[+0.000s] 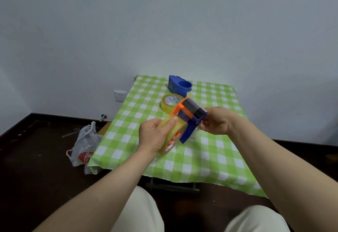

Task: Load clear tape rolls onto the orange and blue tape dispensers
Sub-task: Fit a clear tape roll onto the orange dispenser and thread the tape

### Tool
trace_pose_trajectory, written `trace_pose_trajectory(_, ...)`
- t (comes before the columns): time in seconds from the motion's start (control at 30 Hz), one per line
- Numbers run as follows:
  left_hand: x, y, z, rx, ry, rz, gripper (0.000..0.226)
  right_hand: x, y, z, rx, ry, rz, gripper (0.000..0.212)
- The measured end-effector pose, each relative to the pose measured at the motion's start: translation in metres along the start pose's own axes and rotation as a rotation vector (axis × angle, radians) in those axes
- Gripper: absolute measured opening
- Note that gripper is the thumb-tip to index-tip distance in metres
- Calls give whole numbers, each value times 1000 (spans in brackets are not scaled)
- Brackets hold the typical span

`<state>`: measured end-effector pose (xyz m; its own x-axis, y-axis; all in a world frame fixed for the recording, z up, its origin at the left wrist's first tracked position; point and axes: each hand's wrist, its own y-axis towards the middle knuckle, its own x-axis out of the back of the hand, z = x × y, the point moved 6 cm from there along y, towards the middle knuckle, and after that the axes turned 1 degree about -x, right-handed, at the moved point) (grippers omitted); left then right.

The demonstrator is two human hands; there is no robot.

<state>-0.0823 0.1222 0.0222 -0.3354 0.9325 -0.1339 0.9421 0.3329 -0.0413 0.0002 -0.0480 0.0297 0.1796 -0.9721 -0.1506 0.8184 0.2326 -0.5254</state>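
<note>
Above the table's middle I hold an orange and blue tape dispenser (190, 114) with a black roller. My left hand (155, 136) grips the clear yellowish tape roll (171, 136) that sits on the dispenser, thumb on top of the roll. My right hand (216, 121) pinches the dispenser's front end by the roller. A second clear tape roll (170, 102) lies flat on the cloth behind the dispenser. A blue tape dispenser (179, 86) stands at the table's far edge, its round hub bare.
The small table (210, 155) wears a green and white checked cloth. A white plastic bag (84, 145) lies on the dark floor at the left. A wall socket (120, 96) is on the wall. My knees (139, 213) are below.
</note>
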Motion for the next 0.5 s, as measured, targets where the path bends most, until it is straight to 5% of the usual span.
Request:
trace_pose_trajectory(0.2,0,2,0,14,-2,-9,33,-6,-26,47,522,-270,-193,17)
trace_pose_trajectory(0.5,-10,2,-3,33,-7,-52,32,-15,-23,43,630,-257,-396,16)
